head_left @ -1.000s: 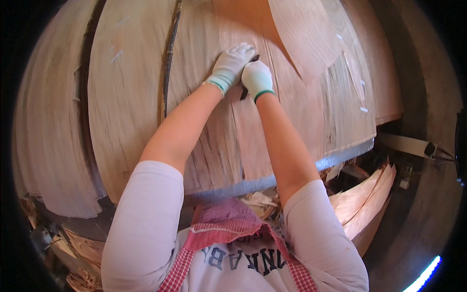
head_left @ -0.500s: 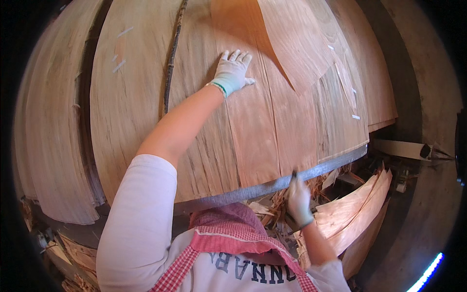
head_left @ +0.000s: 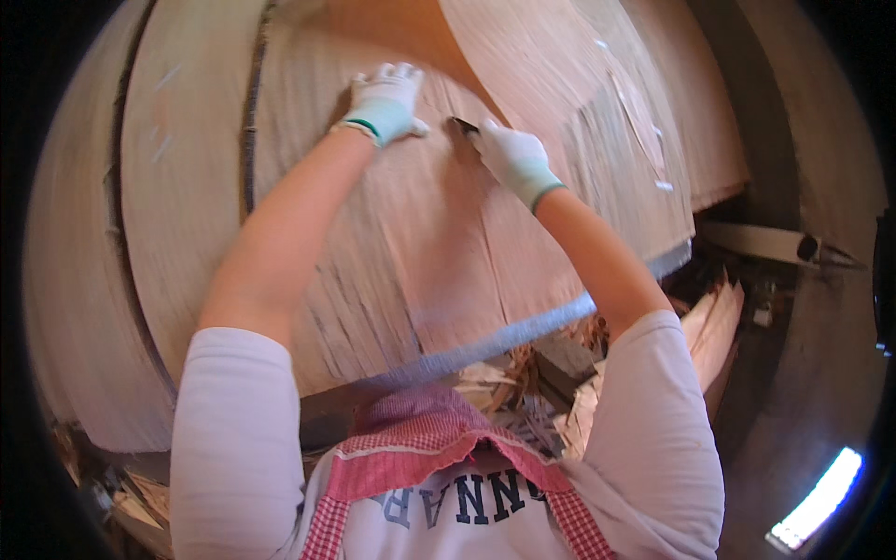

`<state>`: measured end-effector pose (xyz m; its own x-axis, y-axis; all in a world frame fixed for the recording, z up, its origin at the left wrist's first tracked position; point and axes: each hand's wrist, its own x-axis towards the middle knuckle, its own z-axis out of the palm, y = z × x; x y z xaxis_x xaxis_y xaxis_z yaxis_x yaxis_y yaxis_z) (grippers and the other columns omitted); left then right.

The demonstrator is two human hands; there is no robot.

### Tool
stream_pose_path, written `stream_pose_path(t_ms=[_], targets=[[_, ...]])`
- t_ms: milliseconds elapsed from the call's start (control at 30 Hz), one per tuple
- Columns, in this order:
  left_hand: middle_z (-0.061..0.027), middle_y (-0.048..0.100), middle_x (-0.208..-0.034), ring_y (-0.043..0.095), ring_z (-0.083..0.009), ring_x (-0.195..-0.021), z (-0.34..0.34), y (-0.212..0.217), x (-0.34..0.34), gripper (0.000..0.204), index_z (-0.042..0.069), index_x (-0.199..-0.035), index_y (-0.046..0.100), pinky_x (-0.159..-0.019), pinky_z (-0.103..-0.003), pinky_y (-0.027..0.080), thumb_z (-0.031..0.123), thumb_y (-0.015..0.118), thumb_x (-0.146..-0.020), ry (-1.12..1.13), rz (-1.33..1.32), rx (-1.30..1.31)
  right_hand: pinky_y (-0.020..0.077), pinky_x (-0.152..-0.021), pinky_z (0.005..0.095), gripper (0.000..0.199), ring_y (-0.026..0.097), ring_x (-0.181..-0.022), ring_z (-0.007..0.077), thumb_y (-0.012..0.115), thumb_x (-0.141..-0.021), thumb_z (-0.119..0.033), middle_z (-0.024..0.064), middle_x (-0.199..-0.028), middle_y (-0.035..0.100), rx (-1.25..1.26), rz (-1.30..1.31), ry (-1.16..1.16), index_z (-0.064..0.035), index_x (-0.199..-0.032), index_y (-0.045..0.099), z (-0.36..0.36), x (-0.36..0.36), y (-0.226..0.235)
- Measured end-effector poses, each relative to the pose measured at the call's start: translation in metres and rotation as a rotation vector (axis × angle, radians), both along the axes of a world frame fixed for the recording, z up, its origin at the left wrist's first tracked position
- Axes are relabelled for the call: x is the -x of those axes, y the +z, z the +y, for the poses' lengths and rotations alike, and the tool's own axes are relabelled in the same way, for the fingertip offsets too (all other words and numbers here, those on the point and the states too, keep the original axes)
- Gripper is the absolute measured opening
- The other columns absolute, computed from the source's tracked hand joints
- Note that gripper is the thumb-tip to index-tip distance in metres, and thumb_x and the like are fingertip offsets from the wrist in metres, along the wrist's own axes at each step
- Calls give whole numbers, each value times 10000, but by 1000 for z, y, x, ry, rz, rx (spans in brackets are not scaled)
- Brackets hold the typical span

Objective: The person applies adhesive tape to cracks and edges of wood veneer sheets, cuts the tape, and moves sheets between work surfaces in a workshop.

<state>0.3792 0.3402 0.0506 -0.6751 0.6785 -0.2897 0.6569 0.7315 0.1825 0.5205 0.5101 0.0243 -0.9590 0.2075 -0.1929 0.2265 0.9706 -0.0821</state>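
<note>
Right hand [head_left: 509, 154] closes its grip on a dark blade [head_left: 464, 124], tip against veneer sheet [head_left: 420, 243].

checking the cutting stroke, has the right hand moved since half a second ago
Yes. The right hand, gripping a small dark tool, has come up from the near table edge to the veneer sheet, beside the left hand.

- I see a table [head_left: 523, 329] whose grey front edge runs across the view, rising to the right.
- Large sheets of thin wood veneer [head_left: 411, 243] lie stacked flat on it, covering nearly the whole top.
- A darker, reddish sheet [head_left: 392, 37] lies on top at the far side.
- Further pale sheets [head_left: 84, 280] spread out on the left, past a dark gap.
</note>
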Motion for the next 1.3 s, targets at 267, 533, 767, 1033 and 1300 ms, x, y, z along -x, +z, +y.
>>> stream_pose_path(t_ms=[267, 533, 767, 1033, 1300], targets=[[-75, 320, -1517, 268, -247, -1407, 8, 0, -5, 942, 113, -1460, 346, -1122, -483, 265, 419, 785, -684, 8, 7, 1, 496, -496, 453, 221, 620, -564, 366, 536, -951, -273, 171, -634, 617, -108, -15, -554, -61, -1009, 515, -7, -344, -9], [-138, 474, -1317, 433, -312, -1247, 5, -19, -29, 636, 134, -1284, 467, -1003, -480, 376, 305, 717, -723, 22, 292, -132, 477, -797, 400, 241, 594, -908, 366, 561, -921, -150, 202, -980, 604, 376, 348, -693, -5, -1114, 566, 37, -336, 30], [-99, 573, -1011, 566, -286, -975, 33, -64, -158, 190, 84, -988, 582, -823, -407, 494, 67, 534, -805, 223, 545, -483, 493, -704, 424, 551, 644, -802, 310, 713, -810, -415, 114, -843, 627, 420, 557, -369, -111, -1225, 518, 65, -6, 109], [-80, 559, -1175, 507, -267, -1187, 43, -62, -180, 258, 71, -1100, 593, -1050, -394, 406, 74, 586, -843, 387, 517, -593, 527, -680, 445, 330, 682, -790, 339, 641, -835, -317, 130, -894, 671, 48, 637, -92, -64, -1030, 557, 22, 198, 70], [-91, 564, -1179, 513, -285, -1182, 39, -61, -186, 265, 75, -1099, 600, -1048, -415, 406, 68, 590, -835, 414, 445, -619, 534, -689, 461, 215, 678, -841, 330, 548, -875, -273, 138, -855, 680, -222, 645, 129, -124, -966, 674, 121, 210, 150]])
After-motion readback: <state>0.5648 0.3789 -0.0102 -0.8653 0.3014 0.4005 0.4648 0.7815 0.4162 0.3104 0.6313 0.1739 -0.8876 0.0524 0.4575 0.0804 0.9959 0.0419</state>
